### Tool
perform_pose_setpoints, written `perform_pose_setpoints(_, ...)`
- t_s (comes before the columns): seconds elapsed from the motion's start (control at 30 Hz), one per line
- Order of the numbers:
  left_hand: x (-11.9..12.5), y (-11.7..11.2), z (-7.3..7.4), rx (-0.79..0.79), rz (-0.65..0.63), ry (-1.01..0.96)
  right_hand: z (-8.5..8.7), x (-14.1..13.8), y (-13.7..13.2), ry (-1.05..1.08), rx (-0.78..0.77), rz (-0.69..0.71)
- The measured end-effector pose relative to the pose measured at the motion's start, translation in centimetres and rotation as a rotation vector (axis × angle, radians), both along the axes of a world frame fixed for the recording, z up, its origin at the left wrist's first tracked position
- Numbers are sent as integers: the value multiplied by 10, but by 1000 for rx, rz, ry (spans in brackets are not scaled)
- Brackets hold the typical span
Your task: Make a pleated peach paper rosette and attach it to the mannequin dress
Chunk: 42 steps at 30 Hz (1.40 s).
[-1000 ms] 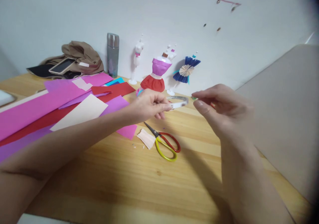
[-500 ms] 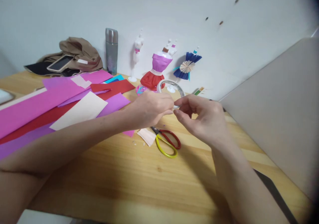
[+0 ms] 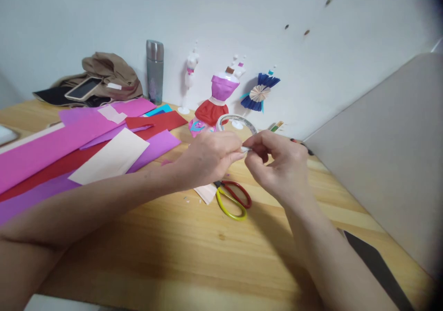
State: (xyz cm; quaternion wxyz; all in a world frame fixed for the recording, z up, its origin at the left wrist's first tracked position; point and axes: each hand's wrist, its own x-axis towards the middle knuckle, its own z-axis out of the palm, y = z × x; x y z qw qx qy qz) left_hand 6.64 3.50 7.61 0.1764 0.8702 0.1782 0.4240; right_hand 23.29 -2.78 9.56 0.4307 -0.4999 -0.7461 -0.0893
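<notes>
A roll of tape (image 3: pixel 254 125), a pale ring, stands up behind my two hands above the table. My left hand (image 3: pixel 214 156) is closed on its near side. Fingertips of my right hand (image 3: pixel 278 168) pinch at the lower right of the roll, close to the left fingers. A small white bit shows between the two hands; whether it is the tape's loose end I cannot tell. Below the left hand lie scissors (image 3: pixel 235 214) with one yellow and one red handle, beside a pale pleated piece of paper (image 3: pixel 206 193).
Coloured paper sheets (image 3: pixel 51 140) spread over the left of the table. By the wall stand a flask (image 3: pixel 154 73), a mannequin in a purple and red dress (image 3: pixel 212 110) and another in blue (image 3: pixel 256 101). A brown cloth bundle (image 3: pixel 110 73) bears a phone (image 3: pixel 83 88).
The roll of tape has dipped slightly. Both hands have shifted a little, their fingertips now slightly farther apart, and a white bit has come into view between them.
</notes>
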Motion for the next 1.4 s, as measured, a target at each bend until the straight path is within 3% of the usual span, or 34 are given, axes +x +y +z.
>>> perform_pose_setpoints(0.13, 1, 1, 2, -263, -12, -78, 3, 4, 1, 44, -35, 91)
perform_pose_setpoints(0.23, 1, 1, 3, -415, -37, -74, 4, 5, -1, -42, 5, 74)
perform_pose_setpoints(0.57, 1, -1, 15, -632, -40, 33, 1, 12, 3, -538, 215, 28)
perform_pose_setpoints(0.7, 1, -1, 18, -721, -51, 75, -5, 18, 9, -668, 171, 27)
perform_pose_setpoints(0.97, 1, -1, 30, -948, -42, 102, -14, 21, 14, -502, 104, 70)
perform_pose_setpoints(1.4, 0, -4, 36, -1018, 4, 59, -17, 7, 17, -354, 224, -2)
